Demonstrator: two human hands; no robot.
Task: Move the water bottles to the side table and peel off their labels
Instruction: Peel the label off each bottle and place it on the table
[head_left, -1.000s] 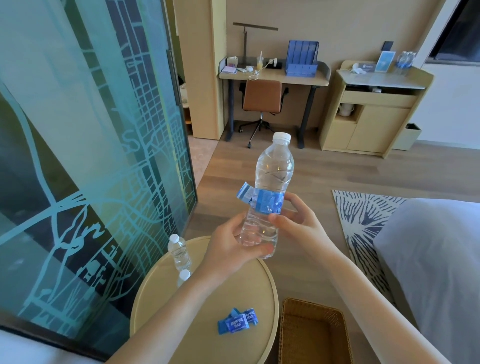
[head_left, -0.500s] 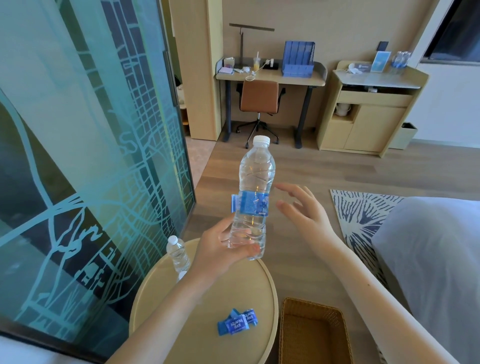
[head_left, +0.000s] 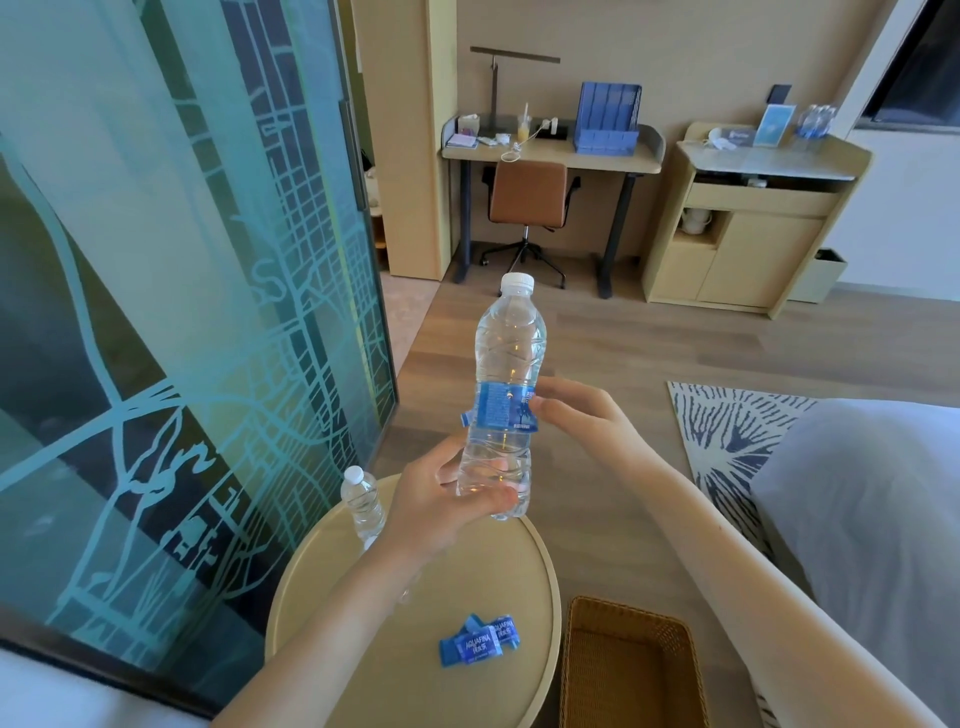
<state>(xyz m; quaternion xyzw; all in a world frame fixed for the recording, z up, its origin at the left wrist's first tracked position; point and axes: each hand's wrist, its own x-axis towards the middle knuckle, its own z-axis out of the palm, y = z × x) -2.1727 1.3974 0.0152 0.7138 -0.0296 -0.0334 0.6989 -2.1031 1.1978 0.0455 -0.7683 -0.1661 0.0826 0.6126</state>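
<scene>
Above round, smooth beige side table (head_left: 467, 582), left hand (head_left: 441, 499) curled round ribbed clear plastic bottle (head_left: 509, 343), right hand (head_left: 587, 421) pinching glossy blue label (head_left: 498, 410).

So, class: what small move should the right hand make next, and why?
Probably pinch the label at its edge and pull it round and off. The left hand grips the bottle low down, the right hand touches the label's right edge, and a flap stands loose on its left, so it looks partly freed.
</scene>
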